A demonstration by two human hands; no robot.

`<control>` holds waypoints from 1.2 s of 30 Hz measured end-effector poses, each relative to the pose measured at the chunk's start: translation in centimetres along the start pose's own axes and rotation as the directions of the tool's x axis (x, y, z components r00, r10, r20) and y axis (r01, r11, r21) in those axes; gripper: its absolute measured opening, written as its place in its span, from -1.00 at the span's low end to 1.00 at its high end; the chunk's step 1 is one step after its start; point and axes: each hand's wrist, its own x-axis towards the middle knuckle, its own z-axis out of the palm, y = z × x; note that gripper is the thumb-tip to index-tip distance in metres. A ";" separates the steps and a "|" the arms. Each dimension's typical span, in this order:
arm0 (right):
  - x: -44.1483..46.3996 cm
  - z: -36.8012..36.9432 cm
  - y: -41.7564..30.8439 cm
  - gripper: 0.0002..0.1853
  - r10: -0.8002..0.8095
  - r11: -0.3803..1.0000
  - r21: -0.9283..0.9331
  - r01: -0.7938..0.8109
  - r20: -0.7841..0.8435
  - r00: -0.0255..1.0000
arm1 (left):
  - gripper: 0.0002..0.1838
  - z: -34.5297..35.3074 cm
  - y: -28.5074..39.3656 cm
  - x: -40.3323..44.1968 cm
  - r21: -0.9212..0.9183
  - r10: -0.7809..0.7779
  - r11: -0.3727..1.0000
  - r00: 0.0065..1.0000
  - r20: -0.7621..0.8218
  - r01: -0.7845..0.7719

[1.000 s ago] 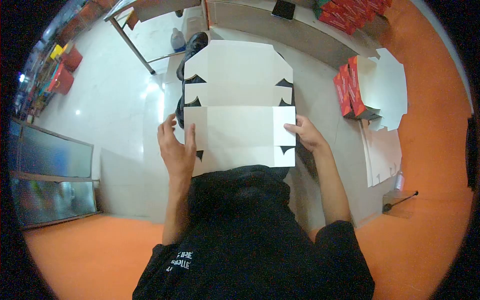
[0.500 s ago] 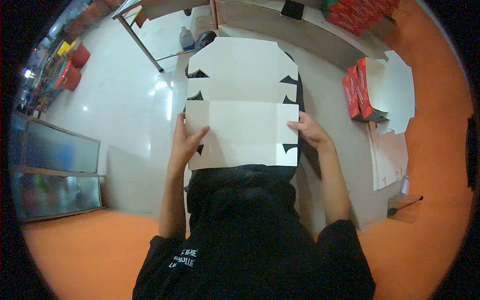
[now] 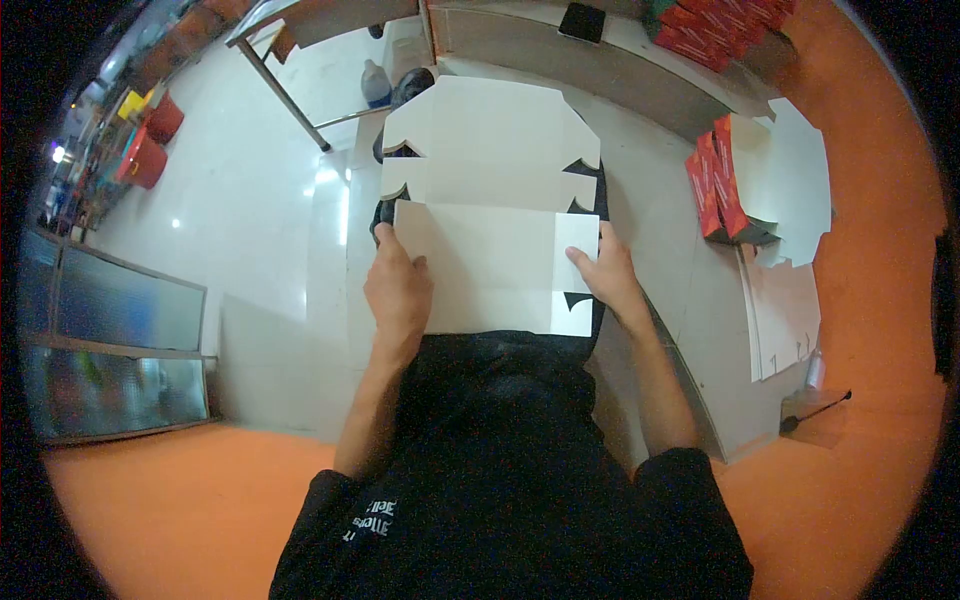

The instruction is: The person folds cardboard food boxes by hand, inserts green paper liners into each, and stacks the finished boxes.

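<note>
A flat cardboard box blank, white on the side facing me, lies across my lap with its cut corners and notched side flaps spread out. My left hand grips its left edge, where the side flap is bent up and mostly hidden behind the fingers. On the right edge, my right hand holds the blank with the thumb on the white face and the fingers behind. The right side flap still lies nearly flat. The blank's far panel reaches over my knees.
Folded red-and-white boxes stand at the right on a ledge, above flat white blanks. More red boxes are at the back right, near a black flat object. A metal-legged table and a plastic bottle are ahead.
My left hand has moved inward and turned, bending up the left side flap. My right hand has stayed at the right edge. The blank has shifted slightly.
</note>
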 end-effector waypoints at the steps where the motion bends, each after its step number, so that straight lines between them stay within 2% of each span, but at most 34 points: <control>1: 0.0 -0.1 -0.1 -0.47 -0.010 1.000 -0.012 0.010 0.000 1.000 | -0.52 0.5 -0.3 -0.1 0.010 0.030 1.000 0.999 -0.017 -0.030; 2: 0.0 -0.1 -0.2 -0.47 -0.021 1.000 -0.022 0.021 0.001 1.000 | -0.52 0.8 -0.6 -0.1 0.022 0.060 0.998 0.998 -0.034 -0.059; 5: 0.9 0.1 1.7 -0.44 -0.009 0.996 0.088 0.002 0.074 0.997 | -0.51 0.6 -2.8 1.1 -0.170 0.196 0.966 0.980 -0.015 -0.196; 8: 0.7 -0.1 1.3 -0.41 -0.013 0.998 0.067 0.006 0.114 0.993 | -0.46 0.1 -4.4 2.8 -0.342 0.016 0.936 0.960 0.281 0.084; 9: 0.4 0.0 0.8 -0.41 0.027 0.997 -0.077 -0.019 0.097 0.995 | -0.41 0.3 -5.1 3.0 -0.365 -0.028 0.915 0.930 0.366 0.171; 11: -0.4 0.0 -1.4 -0.40 0.098 0.932 -0.355 -0.073 0.053 0.994 | -0.40 1.4 -6.3 3.1 -0.358 0.030 0.929 0.944 0.329 0.095; 12: -0.5 0.0 -1.4 -0.41 0.086 0.935 -0.350 -0.061 0.058 0.995 | -0.40 1.8 -6.8 3.2 -0.354 0.060 0.934 0.949 0.309 0.056; 15: -0.2 0.1 -1.2 -0.45 0.059 0.940 -0.340 -0.024 0.092 0.994 | -0.39 0.5 -5.5 3.2 -0.260 0.000 0.960 0.923 0.384 0.108; 18: 0.3 -0.3 -0.8 -0.48 0.041 0.943 -0.333 0.011 0.149 0.988 | -0.40 -0.6 -4.7 2.7 -0.191 0.077 0.981 0.940 0.331 -0.013; 21: -0.2 -1.3 -1.5 -0.47 0.032 0.942 -0.334 0.029 0.178 0.984 | -0.32 -1.5 -3.6 2.0 -0.128 0.128 0.987 0.948 0.292 -0.094; 23: -0.6 -1.8 -1.7 -0.42 0.072 0.937 -0.350 0.005 0.208 0.975 | -0.23 -1.8 -3.9 2.0 0.038 0.160 0.984 0.960 0.230 -0.173; 24: -0.7 -2.1 -1.9 -0.37 0.020 0.930 -0.366 0.040 0.159 0.987 | -0.19 -1.8 -3.9 2.1 0.121 0.181 0.971 0.963 0.200 -0.208; 26: -1.1 -2.8 -2.2 -0.25 -0.085 0.909 -0.404 0.106 0.070 0.994 | -0.12 -4.0 -2.1 2.0 0.067 0.180 0.979 0.969 0.167 -0.194; 27: -1.0 -3.5 -2.6 -0.21 -0.159 0.883 -0.427 0.195 0.120 0.980 | -0.07 -4.8 -1.5 2.0 0.041 0.177 0.982 0.972 0.151 -0.185; 29: -0.4 -4.7 -3.7 -0.12 -0.297 0.812 -0.452 0.369 0.224 0.928 | 0.00 -5.6 -2.6 3.0 0.207 0.403 0.864 0.876 0.264 -0.460; 30: -0.3 -4.6 -3.6 -0.07 -0.304 0.784 -0.467 0.408 0.283 0.909 | 0.05 -5.9 -3.0 3.5 0.273 0.495 0.764 0.802 0.333 -0.585; 32: -0.1 -4.2 -3.3 0.04 -0.309 0.727 -0.488 0.483 0.396 0.865 | 0.04 -6.3 -2.6 4.2 0.259 0.477 0.730 0.743 0.469 -0.632; 36: -0.4 -3.8 -3.2 0.04 -0.262 0.704 -0.518 0.486 0.446 0.856 | 0.05 -5.9 -2.3 4.6 0.319 0.450 0.638 0.676 0.584 -0.700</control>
